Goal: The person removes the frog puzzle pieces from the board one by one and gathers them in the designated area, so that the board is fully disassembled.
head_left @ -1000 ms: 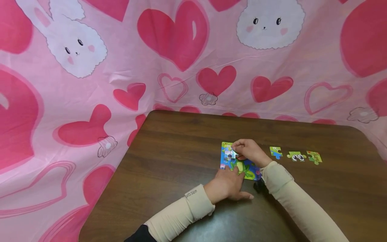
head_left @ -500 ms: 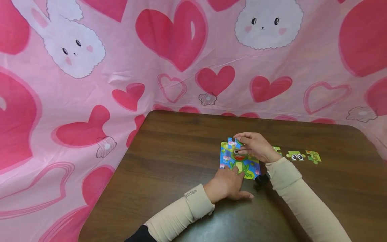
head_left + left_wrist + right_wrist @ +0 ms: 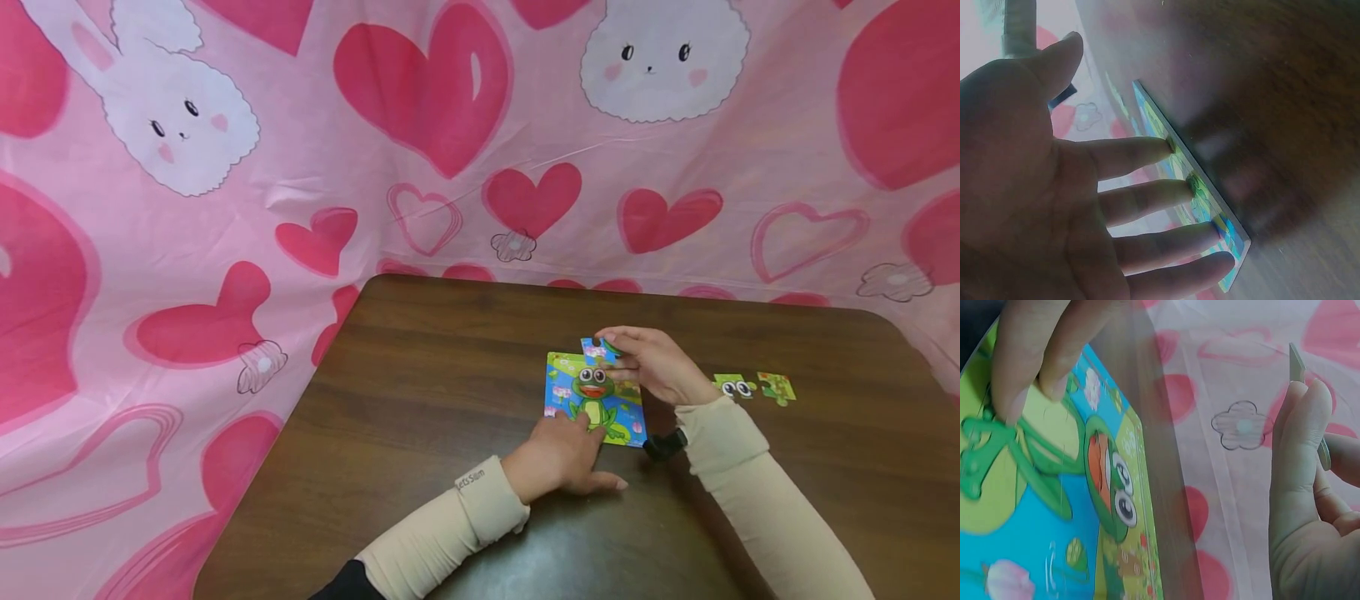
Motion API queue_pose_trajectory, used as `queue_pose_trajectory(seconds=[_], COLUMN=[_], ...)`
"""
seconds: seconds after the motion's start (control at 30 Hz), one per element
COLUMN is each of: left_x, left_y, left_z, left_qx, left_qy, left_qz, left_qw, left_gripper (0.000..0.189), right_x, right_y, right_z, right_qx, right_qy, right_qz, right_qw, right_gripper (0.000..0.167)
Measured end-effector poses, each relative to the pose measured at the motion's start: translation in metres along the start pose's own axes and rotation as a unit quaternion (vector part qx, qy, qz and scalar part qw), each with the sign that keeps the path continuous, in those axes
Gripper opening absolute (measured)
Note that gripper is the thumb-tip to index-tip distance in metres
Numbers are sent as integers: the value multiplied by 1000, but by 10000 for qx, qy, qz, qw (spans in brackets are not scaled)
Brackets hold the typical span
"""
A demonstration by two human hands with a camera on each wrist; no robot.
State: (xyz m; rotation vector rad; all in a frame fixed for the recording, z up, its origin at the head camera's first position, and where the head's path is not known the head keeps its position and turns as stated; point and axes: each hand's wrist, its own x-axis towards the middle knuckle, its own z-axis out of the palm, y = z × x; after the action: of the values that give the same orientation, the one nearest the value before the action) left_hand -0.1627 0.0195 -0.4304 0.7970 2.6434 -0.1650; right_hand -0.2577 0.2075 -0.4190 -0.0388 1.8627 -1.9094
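**Loose piece [image 3: 596,352] lifted at frog board [image 3: 592,390]**

Head view: the loose piece is pinched by the right hand [image 3: 654,363] above the board's far edge; an eyes piece [image 3: 732,387] lies right on the desk [image 3: 450,350].

Left wrist: the left hand's [image 3: 562,457] outstretched fingers are laid along the near edge.

Right wrist: the piece is held apart; matching seems in hand, orientation probably needed next.

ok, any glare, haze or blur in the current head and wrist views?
Head: pale sheen on the near part of the table. Left wrist: hazy overall, backdrop washed out at upper left, palm of the left hand dim, smeared reflections on the tabletop. Right wrist: frog puzzle fairly clear; puzzle piece in the right hand edge-on, print unreadable.
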Motion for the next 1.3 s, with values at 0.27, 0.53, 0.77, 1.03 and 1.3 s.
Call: queue_pose_trajectory(seconds=[0.27,0.53,0.77,1.03,1.3], left_x=[1,1,-2,-2,-1], left_y=[2,2,-1,-2,-1], left_z=[1,0,3,0,-1], left_qx=[32,19,11,-119,-151], left_qy=[32,21,44,23,49], left_qz=[-19,-14,20,126,114], left_qw=[10000,10000,10000,9998,9998], left_gripper=[81,81,80,79,78], right_x=[-15,-32,-41,-55,-66], right_y=[4,6,11,16,19], right_z=[-23,-49,-67,-89,-105], right_qx=[179,276,649,855,893], right_qy=[106,268,197,231,330], right_qz=[18,86,96,-58,-39], right_qw=[9998,9992,9977,9961,9954], right_gripper=[35,31,20,22,23])
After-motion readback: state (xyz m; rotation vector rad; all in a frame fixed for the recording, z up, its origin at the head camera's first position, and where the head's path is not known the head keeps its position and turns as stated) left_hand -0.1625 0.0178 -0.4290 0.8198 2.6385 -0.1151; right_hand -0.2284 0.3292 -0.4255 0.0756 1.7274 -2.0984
